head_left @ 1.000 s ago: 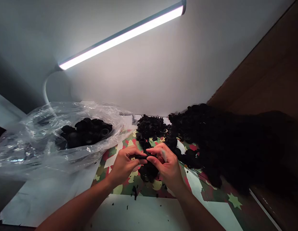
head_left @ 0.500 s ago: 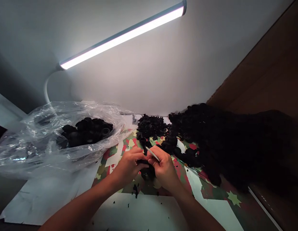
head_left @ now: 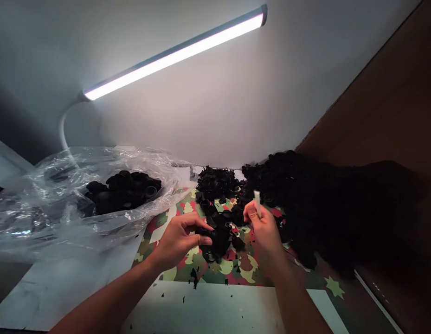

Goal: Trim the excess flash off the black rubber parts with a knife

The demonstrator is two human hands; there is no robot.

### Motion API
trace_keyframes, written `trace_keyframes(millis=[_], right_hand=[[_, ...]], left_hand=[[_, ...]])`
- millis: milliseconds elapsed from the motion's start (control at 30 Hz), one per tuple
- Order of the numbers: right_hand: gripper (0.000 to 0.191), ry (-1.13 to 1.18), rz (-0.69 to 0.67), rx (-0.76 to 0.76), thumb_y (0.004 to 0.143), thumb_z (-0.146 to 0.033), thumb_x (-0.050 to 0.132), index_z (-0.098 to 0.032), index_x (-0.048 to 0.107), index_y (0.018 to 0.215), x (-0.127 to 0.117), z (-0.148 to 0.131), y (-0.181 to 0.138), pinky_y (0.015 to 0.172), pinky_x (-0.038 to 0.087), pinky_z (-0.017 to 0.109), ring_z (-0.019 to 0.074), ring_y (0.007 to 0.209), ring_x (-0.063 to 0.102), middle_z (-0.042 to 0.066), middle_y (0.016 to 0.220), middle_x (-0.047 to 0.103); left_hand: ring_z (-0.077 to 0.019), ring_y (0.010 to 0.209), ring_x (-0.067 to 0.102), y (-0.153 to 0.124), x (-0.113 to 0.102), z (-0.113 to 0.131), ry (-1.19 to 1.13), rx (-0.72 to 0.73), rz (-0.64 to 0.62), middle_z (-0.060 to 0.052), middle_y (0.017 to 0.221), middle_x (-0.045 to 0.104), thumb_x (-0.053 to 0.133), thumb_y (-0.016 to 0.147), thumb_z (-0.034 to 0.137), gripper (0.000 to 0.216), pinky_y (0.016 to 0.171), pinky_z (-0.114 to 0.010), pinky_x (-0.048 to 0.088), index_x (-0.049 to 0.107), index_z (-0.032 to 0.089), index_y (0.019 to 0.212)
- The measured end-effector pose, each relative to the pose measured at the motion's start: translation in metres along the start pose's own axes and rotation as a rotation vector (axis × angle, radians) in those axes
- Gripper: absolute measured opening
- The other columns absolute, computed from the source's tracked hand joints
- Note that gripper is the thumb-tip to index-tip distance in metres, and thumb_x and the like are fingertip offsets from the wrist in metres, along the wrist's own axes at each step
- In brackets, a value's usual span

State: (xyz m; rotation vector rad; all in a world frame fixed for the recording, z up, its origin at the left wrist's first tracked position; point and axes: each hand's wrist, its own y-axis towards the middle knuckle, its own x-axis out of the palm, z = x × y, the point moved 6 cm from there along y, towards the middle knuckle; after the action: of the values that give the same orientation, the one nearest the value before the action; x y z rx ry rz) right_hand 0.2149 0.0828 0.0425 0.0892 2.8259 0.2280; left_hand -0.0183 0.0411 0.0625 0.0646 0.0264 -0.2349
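My left hand (head_left: 176,241) has thumb and forefinger closed on a black rubber-looking part (head_left: 217,239) above the patterned sheet. Its exact shape is lost against the dark pieces around it. To the right, and apart from that part, my right hand (head_left: 266,229) is raised with its fingers closed round a slim pale stick-like tool (head_left: 257,202). One end of the tool points up; its other end is hidden in the hand. Small black scraps (head_left: 193,277) lie in front of the hands.
A clear plastic bag (head_left: 37,208) at left holds several round black parts (head_left: 123,190). Behind the hands sits a heap of black shavings (head_left: 217,181). A large dark pile (head_left: 305,199) fills the right, beside a cardboard wall (head_left: 385,102). A tube lamp (head_left: 176,54) shines above.
My right hand has moved right and up with the pale tool, away from the left hand. My left hand stays near the same place on the black part.
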Motion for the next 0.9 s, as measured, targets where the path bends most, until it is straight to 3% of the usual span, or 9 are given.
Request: trace_keyframes(millis=[100,233,400,533,633,700,767,833,900], right_hand=[[0.033,-0.141,-0.110,-0.007,0.090,-0.048,0.062,-0.020,0.062,0.072,0.012,0.002,-0.005,0.056,0.034,0.027,0.0155,0.059,0.048,-0.001,0.064,0.058],[0.017,-0.181,-0.198,-0.080,0.088,-0.037,0.067,-0.021,0.072,0.085,0.026,-0.005,-0.010,0.062,0.042,0.028,0.0188,0.071,0.058,0.003,0.084,0.070],[0.040,-0.134,-0.184,-0.035,0.097,-0.049,0.053,-0.020,0.067,0.073,0.031,-0.011,-0.014,0.055,0.036,0.027,0.0155,0.055,0.051,0.000,0.058,0.058],[0.034,-0.025,-0.085,-0.098,0.097,-0.048,0.056,-0.021,0.073,0.086,0.034,-0.026,-0.024,0.064,0.044,0.029,0.0191,0.072,0.059,0.004,0.080,0.066],[0.052,0.102,-0.017,-0.150,0.104,-0.051,0.038,-0.023,0.076,0.086,0.032,-0.038,-0.032,0.075,0.048,0.032,0.0223,0.088,0.062,0.008,0.099,0.067],[0.066,0.149,-0.006,-0.180,0.105,-0.056,0.026,-0.023,0.078,0.083,0.029,-0.043,-0.034,0.077,0.049,0.034,0.0232,0.090,0.062,0.009,0.101,0.068],[0.072,0.187,-0.038,-0.176,0.104,-0.061,0.021,-0.022,0.079,0.085,0.028,-0.045,-0.034,0.070,0.049,0.035,0.0216,0.078,0.063,0.009,0.089,0.068],[0.059,0.229,-0.101,-0.127,0.103,-0.060,0.033,-0.022,0.077,0.092,0.031,-0.044,-0.034,0.065,0.050,0.034,0.0198,0.067,0.063,0.007,0.077,0.068],[0.033,0.265,-0.163,-0.086,0.098,-0.050,0.056,-0.023,0.075,0.097,0.037,-0.042,-0.034,0.069,0.054,0.034,0.0206,0.071,0.068,0.005,0.081,0.072]], left_hand=[[-0.0157,0.068,0.060,0.003,-0.005,-0.005,-0.077,-0.004,0.041,-0.004,0.074,0.067,0.087,0.068,0.023,0.016,0.059,-0.025,0.048,0.082,0.018,0.081],[-0.0162,0.067,0.063,0.007,-0.009,-0.015,-0.211,-0.047,0.073,-0.004,0.074,0.071,0.090,0.063,0.026,0.023,0.061,-0.026,0.052,0.082,0.017,0.082],[-0.0175,0.069,0.067,0.010,-0.010,-0.026,-0.262,-0.097,0.100,-0.005,0.074,0.074,0.090,0.063,0.027,0.024,0.064,-0.027,0.054,0.082,0.017,0.083],[-0.0187,0.069,0.068,0.010,-0.009,-0.023,-0.198,-0.102,0.097,-0.005,0.074,0.075,0.087,0.065,0.027,0.021,0.065,-0.029,0.055,0.083,0.018,0.083],[-0.0179,0.067,0.065,0.009,-0.008,-0.017,-0.158,-0.095,0.101,-0.005,0.072,0.074,0.087,0.064,0.027,0.019,0.064,-0.029,0.054,0.083,0.019,0.081],[-0.0170,0.066,0.062,0.009,-0.007,-0.015,-0.104,-0.080,0.103,-0.004,0.070,0.071,0.086,0.064,0.026,0.017,0.060,-0.027,0.051,0.083,0.019,0.079],[-0.0165,0.066,0.060,0.009,-0.007,-0.013,-0.038,-0.059,0.096,-0.004,0.069,0.068,0.085,0.065,0.025,0.014,0.059,-0.026,0.049,0.084,0.019,0.078],[-0.0163,0.067,0.059,0.009,-0.007,-0.013,0.002,-0.054,0.079,-0.003,0.069,0.066,0.085,0.067,0.025,0.013,0.060,-0.026,0.048,0.084,0.020,0.078],[-0.0165,0.068,0.059,0.009,-0.007,-0.014,0.026,-0.059,0.056,-0.004,0.071,0.065,0.084,0.068,0.025,0.013,0.061,-0.026,0.048,0.084,0.020,0.081]])
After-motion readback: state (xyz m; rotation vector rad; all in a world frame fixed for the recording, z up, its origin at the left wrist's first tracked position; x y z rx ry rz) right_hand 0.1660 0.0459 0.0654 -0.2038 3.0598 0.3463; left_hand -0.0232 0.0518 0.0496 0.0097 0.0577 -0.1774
